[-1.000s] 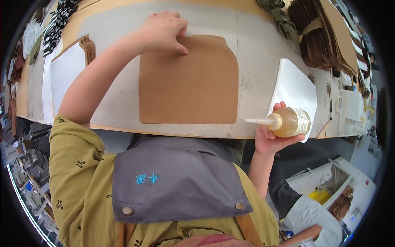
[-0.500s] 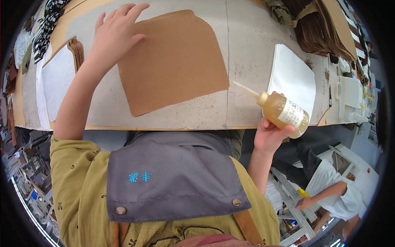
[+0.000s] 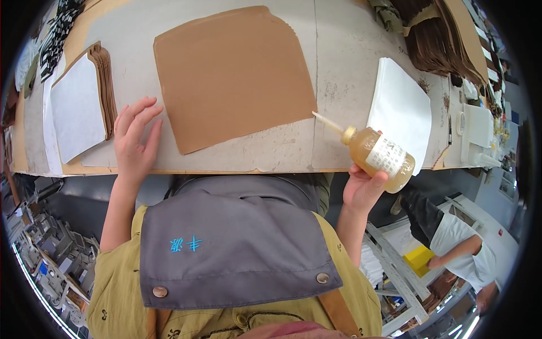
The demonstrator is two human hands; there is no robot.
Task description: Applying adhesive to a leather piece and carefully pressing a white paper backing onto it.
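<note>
- White-topped stack of brown sheets: left side of the grey-covered desk.
- Left hand: between stack and brown panel; fingers loosely curved, thumb parted from them.
- Flat, matte brown panel: mid-desk, slightly slanted, upper right edge rounded and ragged.
- Right hand: fingers and thumb clasping the bottle.
- Translucent bottle, amber contents, pale label, long narrow nozzle: tilted, tip at the panel's lower right corner; contact cannot be told.
- White sheet stack: partly hidden by the bottle.
- Dark brown layered bundle: far right.
</note>
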